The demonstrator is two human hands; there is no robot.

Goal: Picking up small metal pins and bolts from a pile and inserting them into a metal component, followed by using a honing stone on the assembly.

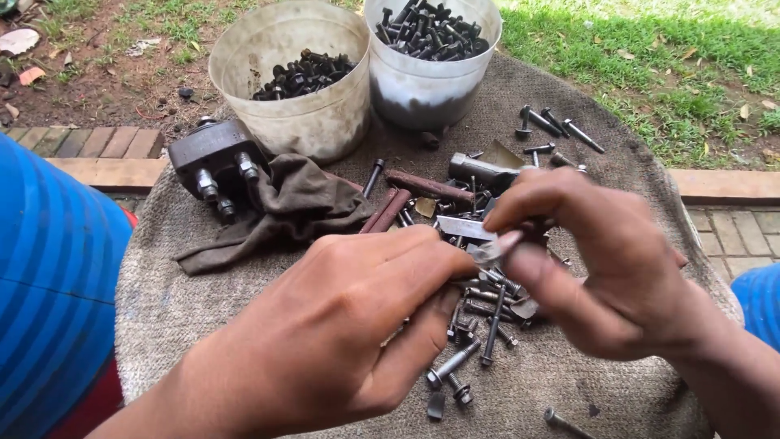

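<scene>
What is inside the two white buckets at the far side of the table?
Both the left bucket and the right bucket hold dark bolts. The right one is fuller. Only the top layer shows; whatever lies deeper is covered.

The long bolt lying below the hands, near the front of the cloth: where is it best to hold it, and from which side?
Probably the bare shank of the long bolt, pinched from above. It lies flat on the cloth, pointing diagonally, its sides free; smaller bolts crowd the ends.
</scene>
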